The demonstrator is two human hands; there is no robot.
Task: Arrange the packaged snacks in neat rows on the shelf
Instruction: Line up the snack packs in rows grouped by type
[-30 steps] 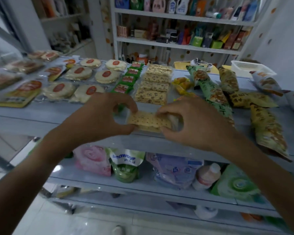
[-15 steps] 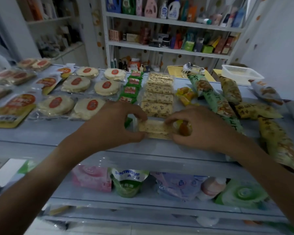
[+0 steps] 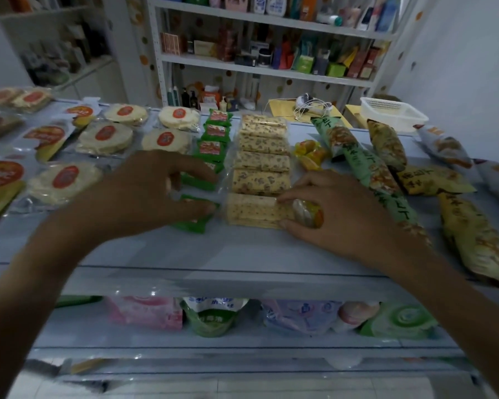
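The cracker pack (image 3: 254, 210) is laid flat on the shelf (image 3: 213, 251), at the near end of the cracker row (image 3: 261, 156). Its right end is pinched by the right hand (image 3: 333, 214), with a small yellow snack (image 3: 308, 216) tucked under the fingers. The left hand (image 3: 144, 194) is loose, its fingers spread over the green packets (image 3: 196, 214) just left of the pack. The pack is likely light and slippery, and the crackers are easily broken, so it is best held by both short ends.

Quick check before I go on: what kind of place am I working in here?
Most likely a small shop. Wrapped cracker packs and green snack packets lie in rows on a display shelf, and a white rack behind holds boxed goods and bottles.
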